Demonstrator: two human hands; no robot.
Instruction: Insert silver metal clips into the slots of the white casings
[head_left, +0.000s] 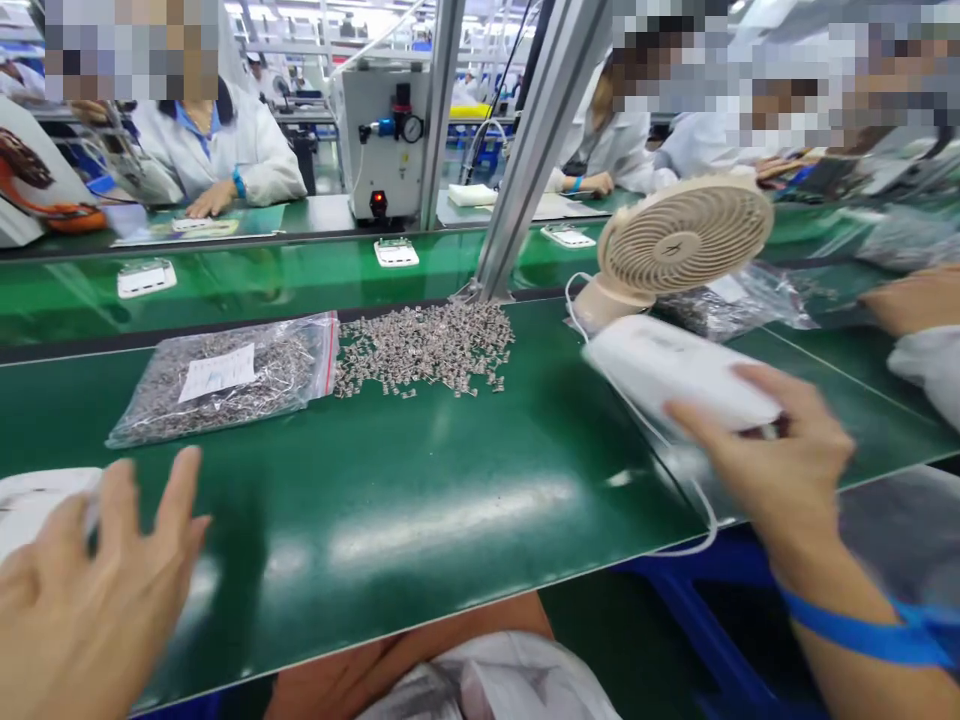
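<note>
My right hand (795, 460), with a blue wrist strap, is closed around one end of a white plastic housing (667, 365). It holds the housing above the right part of the green work surface (450, 470), in front of the fan; both are slightly blurred. At lower left, my left hand (97, 580) has its fingers spread. It is beside a flat white plastic piece (34, 490) that the frame edge cuts off; I cannot tell whether they touch. A labelled clear zip bag (217, 385) of small metal parts lies beyond the left hand. Loose small metal parts (427, 345) are piled beside it.
A beige desk fan (679, 245) stands at right, its white cable (709, 520) hanging past the front edge. A metal post (540, 130) rises behind the pile. White pieces (396, 253) lie on the green conveyor. Co-workers sit opposite; another person's hand (915, 300) is at right.
</note>
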